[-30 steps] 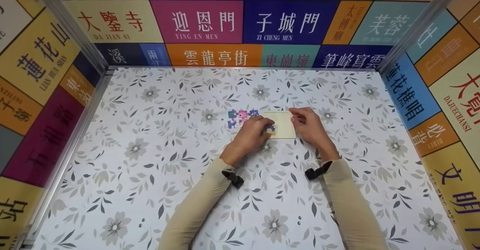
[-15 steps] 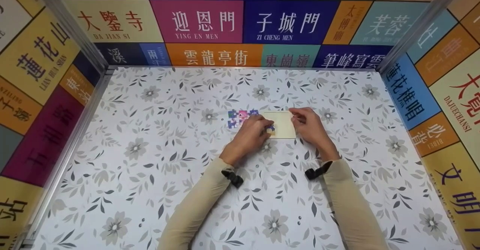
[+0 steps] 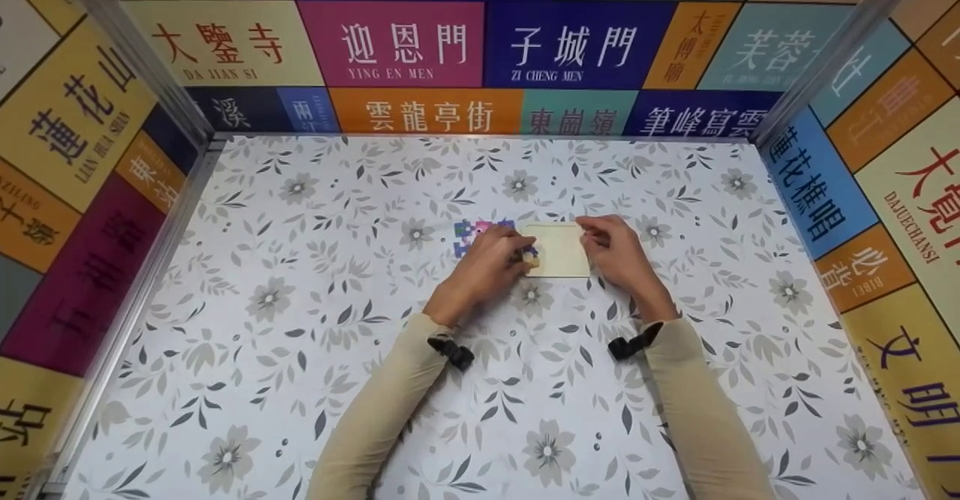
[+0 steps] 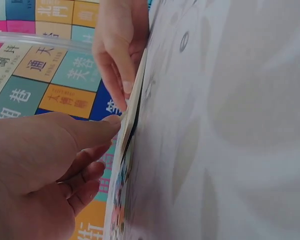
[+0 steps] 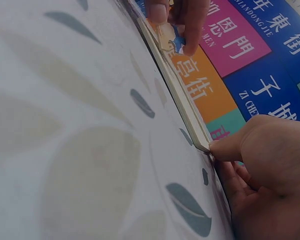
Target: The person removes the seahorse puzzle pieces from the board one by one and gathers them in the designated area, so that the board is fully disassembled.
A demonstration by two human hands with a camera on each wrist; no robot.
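Observation:
A cream puzzle board (image 3: 562, 251) lies flat on the table in the head view, its bare face up. My left hand (image 3: 489, 261) pinches a blue and yellow jigsaw piece (image 5: 169, 38) between thumb and fingers at the board's left end. At the opposite end, my right hand (image 3: 619, 251) grips the board's edge, thumb at the corner in the right wrist view. Pink, blue and green jigsaw pieces (image 3: 463, 236) lie left of the board, partly hidden under my left hand. The left wrist view shows these pieces (image 4: 120, 200) edge-on beside the board.
White cloth with grey flowers and leaves covers the table (image 3: 300, 395). Colourful panels with lettering (image 3: 390, 43) rise at the back and both sides, with metal rails along their corners. Dark straps (image 3: 451, 352) sit round both wrists.
My left hand has shifted slightly left with the jigsaw piece, covering more of the pieces on the table. The right hand and the board stay in place.

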